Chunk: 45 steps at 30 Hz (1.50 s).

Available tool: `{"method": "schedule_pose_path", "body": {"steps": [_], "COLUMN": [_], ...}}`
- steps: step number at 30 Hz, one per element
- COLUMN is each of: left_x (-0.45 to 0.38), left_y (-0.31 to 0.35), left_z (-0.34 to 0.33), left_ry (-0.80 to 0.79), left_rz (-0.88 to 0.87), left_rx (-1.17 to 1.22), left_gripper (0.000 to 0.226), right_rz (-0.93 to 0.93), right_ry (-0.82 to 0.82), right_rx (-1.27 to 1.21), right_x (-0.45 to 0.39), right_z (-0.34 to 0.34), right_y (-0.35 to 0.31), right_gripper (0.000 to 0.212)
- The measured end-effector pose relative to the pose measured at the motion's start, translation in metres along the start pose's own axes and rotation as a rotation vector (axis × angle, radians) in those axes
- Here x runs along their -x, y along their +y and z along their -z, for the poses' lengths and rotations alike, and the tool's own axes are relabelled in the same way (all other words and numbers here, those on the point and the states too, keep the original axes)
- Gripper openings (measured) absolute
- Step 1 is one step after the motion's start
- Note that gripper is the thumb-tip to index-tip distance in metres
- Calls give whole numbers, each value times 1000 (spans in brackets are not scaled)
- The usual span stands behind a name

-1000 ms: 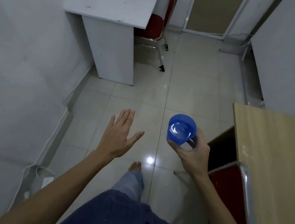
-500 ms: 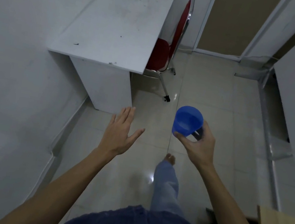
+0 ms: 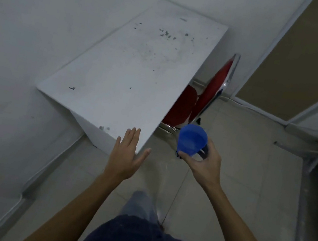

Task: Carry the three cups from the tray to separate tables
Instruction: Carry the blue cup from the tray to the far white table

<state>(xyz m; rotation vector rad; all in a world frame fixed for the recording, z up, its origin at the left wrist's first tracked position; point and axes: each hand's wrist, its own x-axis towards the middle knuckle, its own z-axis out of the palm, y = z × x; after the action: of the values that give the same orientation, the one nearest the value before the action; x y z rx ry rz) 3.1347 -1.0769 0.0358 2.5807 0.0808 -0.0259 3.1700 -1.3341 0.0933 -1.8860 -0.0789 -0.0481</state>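
A blue cup (image 3: 192, 140) is being held upright in the air, mouth up and tipped slightly toward the camera, its long axis near vertical, just beside the near corner of a white tabletop (image 3: 137, 69). It is being gripped low on its body by the right hand (image 3: 204, 163), fingers curled around it. The left hand (image 3: 127, 155) is being held flat and spread, empty, fingertips over the tabletop's near edge. A red chair (image 3: 204, 98) is being partly hidden under the tabletop.
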Motion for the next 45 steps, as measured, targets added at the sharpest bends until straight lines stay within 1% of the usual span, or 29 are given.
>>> {"method": "schedule_pose_path", "body": {"steps": [6, 10, 13, 18, 23, 30, 37, 45], "left_x": [-139, -232, -292, -369, -428, -492, -521, -532], "left_y": [-16, -24, -29, -46, -63, -75, -72, -73], "left_z": [-8, 8, 18, 25, 24, 16, 2, -13], "left_ry": [34, 28, 9, 16, 25, -27, -68, -60], "left_rz": [27, 72, 104, 159, 230, 394, 444, 467], "left_rx": [-59, -63, -81, -117, -163, -187, -166, -176], "left_gripper": [92, 88, 88, 85, 82, 82, 81, 81], "right_rz": [27, -8, -31, -66, -102, -107, -109, -112], "right_ry": [-64, -83, -114, -175, -259, -367, -391, -428], "right_rx": [-4, 17, 47, 49, 67, 57, 63, 81], "right_x": [-153, -249, -314, -408, -484, -565, -610, -624], "right_z": [-23, -46, -66, -103, -140, -180, -197, -198], "right_y": [18, 24, 29, 46, 68, 96, 119, 135], "right_gripper": [75, 73, 75, 75, 72, 77, 75, 73]}}
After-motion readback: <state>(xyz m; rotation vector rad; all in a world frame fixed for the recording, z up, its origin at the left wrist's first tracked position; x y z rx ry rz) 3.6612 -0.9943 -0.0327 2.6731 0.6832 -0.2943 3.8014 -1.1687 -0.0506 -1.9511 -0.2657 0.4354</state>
